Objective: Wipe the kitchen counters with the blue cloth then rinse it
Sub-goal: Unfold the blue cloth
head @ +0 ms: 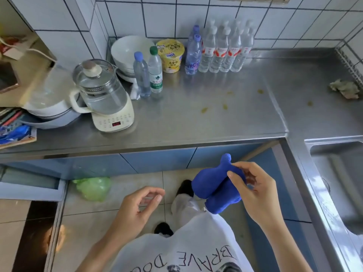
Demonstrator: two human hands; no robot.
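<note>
— Has the wiping begun?

— Not yet, I'd say. Her right hand (257,191) pinches the bunched blue cloth (214,185) between thumb and fingertips, in the air below the counter (196,118); her left hand (137,207) hangs loosely curled, holding nothing.

— Next?

— Probably spreading it, then reaching those 5 yellow spots (204,110) beyond her fingers.

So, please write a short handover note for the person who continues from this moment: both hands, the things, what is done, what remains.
Right hand: pinches the bunched blue cloth, held in the air in front of the counter.
Left hand: loosely curled, holds nothing.
Counter: yellowish stains show on the steel; cloth not touching it.
Sink: at the right.
Done: cloth in hand.
Left: wipe the counters, rinse the cloth.
</note>
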